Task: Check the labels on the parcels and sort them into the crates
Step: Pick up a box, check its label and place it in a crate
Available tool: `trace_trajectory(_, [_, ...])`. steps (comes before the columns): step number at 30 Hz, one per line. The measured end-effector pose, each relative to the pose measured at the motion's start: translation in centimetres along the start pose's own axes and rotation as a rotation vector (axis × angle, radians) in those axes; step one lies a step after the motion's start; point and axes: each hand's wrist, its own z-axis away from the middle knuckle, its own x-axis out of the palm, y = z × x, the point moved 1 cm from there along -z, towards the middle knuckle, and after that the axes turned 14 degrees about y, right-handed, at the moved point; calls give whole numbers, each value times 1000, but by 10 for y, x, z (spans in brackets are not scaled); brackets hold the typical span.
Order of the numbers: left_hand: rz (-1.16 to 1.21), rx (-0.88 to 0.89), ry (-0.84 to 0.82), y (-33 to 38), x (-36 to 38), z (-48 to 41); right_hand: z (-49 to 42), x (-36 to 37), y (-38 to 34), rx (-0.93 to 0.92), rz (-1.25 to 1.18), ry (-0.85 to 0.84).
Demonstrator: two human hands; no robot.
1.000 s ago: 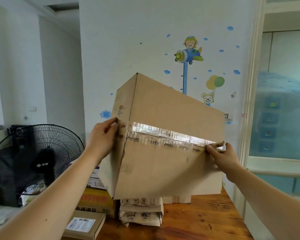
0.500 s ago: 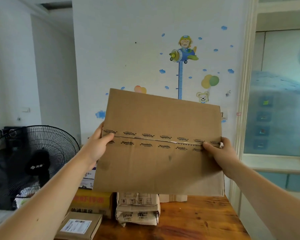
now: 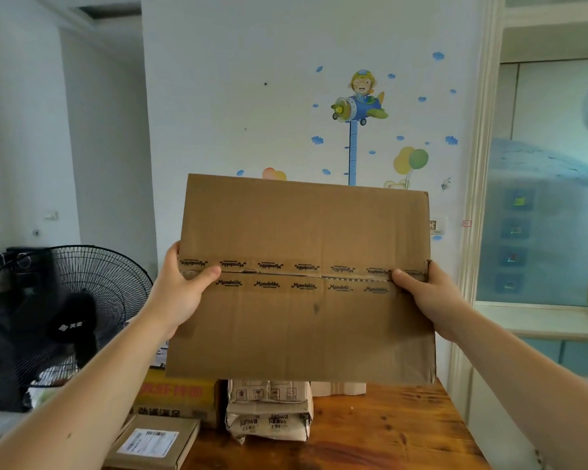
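A large brown cardboard box point(image 3: 302, 327) is held up in front of me above the table, one flat taped face turned to me. Printed clear tape runs across its middle seam; no shipping label shows on this face. My left hand point(image 3: 180, 293) grips its left edge, thumb on the tape. My right hand point(image 3: 425, 296) grips the right edge at the same height, thumb on the seam. No crates are in view.
On the wooden table point(image 3: 387, 432) lie a small flat box with a white label point(image 3: 153, 442), a yellow printed carton point(image 3: 177, 395) and a paper-wrapped parcel point(image 3: 269, 418). A black standing fan point(image 3: 65, 317) is at left, a glass door point(image 3: 540, 198) at right.
The box has been turned from a tilted, corner-on pose so that its taped face is square to me, and it sits slightly lower. Both hands kept their hold on the edges.
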Motion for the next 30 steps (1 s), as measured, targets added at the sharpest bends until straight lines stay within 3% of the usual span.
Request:
trace_trajectory(8, [59, -69, -1, -2, -8, -6, 7, -1, -8, -3, -25, -35])
trace_trajectory(17, [-1, -49, 35, -11, -3, -5, 6, 3, -6, -23, 61, 37])
trace_trajectory(23, [11, -222, 24, -4, -4, -15, 6, -2, -13, 81, 15, -50])
trace_trajectory(30, [4, -169, 83, -11, -1, -11, 10, 7, -14, 23, 96, 53])
